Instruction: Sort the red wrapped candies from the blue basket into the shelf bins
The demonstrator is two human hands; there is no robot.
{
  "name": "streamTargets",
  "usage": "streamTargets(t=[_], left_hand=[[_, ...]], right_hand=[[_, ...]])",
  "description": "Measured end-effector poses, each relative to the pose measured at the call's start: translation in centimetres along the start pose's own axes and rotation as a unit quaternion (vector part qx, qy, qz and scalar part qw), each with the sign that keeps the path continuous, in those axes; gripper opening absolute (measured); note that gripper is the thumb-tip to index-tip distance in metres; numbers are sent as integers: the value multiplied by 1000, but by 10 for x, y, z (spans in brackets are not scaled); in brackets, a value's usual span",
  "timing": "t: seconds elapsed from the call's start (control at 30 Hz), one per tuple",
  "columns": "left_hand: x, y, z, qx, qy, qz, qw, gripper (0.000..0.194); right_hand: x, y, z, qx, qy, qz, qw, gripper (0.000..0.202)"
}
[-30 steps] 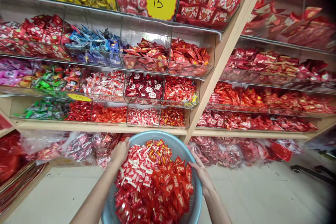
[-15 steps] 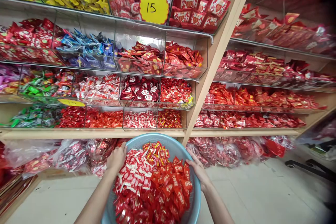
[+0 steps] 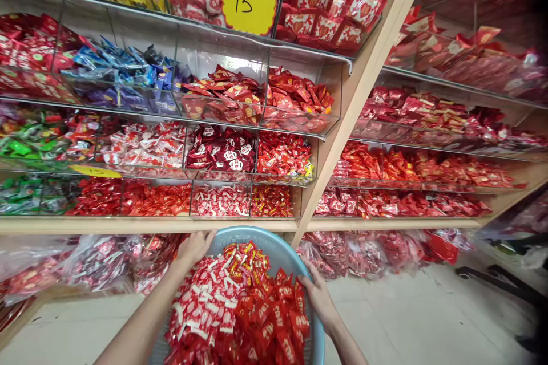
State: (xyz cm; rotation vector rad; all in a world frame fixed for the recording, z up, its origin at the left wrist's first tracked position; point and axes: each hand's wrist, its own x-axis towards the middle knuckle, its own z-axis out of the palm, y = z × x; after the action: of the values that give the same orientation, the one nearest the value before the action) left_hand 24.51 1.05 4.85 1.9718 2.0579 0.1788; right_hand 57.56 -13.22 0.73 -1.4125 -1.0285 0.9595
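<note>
A round light-blue plastic basket (image 3: 317,319) is held between my two hands, low in the head view. Its load is wrapped candies: pink-and-white ones (image 3: 209,296) on the left, yellow-and-red ones (image 3: 245,261) at the back, and red packets (image 3: 274,313) on the right and in front. My left hand (image 3: 194,248) is closed on the upper left of the rim. On the right side of the rim my right hand (image 3: 317,293) grips, its fingers over the edge. The basket's near side runs out of the frame.
A wooden shelf unit (image 3: 334,159) with clear candy bins stands ahead, a yellow price tag (image 3: 249,4) on an upper bin. Plastic bags of candy (image 3: 100,262) lie beneath the bottom shelf. Dark chair legs (image 3: 496,282) rest on the tiled floor (image 3: 394,319) at right.
The view has moved slightly closer to the shelves and shifted. The basket sits a little lower and further left in the picture, with both hands still on its rim.
</note>
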Motion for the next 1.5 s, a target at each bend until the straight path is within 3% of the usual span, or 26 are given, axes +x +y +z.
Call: streamTargets(t=[0.17,0.27,0.37,0.43,0.5,0.6,0.77,0.97,1.13,1.33,1.5], left_hand=[[6,10,11,12,9,18,1000,70],[4,10,14,23,16,24,999,68],[5,9,16,28,16,35,999,65],[8,9,18,40,15,33,999,65],[9,8,20,53,15,32,998,64],[11,5,22,70,12,35,997,63],[13,4,22,80,9,33,996,62],[17,10,21,85,5,37,996,58],[20,16,23,96,17,39,994,58],[24,19,21,90,10,28,996,58],[28,22,23,86,7,34,996,58]], right_hand=[[34,1,-5,-167,1,-97,981,53],[81,-24,-1,-238,-7,-195,951,50],[138,-53,15,-319,-25,-267,909,42],[173,-64,31,-402,-22,-219,889,42],[199,-68,48,-491,-24,-121,863,44],[222,-64,71,-558,-14,3,830,57],[230,-55,95,-559,24,97,823,81],[229,-49,94,-544,57,75,834,79],[231,-44,92,-539,34,90,837,84],[230,-42,92,-544,54,56,836,68],[232,-45,92,-538,32,89,838,73]])
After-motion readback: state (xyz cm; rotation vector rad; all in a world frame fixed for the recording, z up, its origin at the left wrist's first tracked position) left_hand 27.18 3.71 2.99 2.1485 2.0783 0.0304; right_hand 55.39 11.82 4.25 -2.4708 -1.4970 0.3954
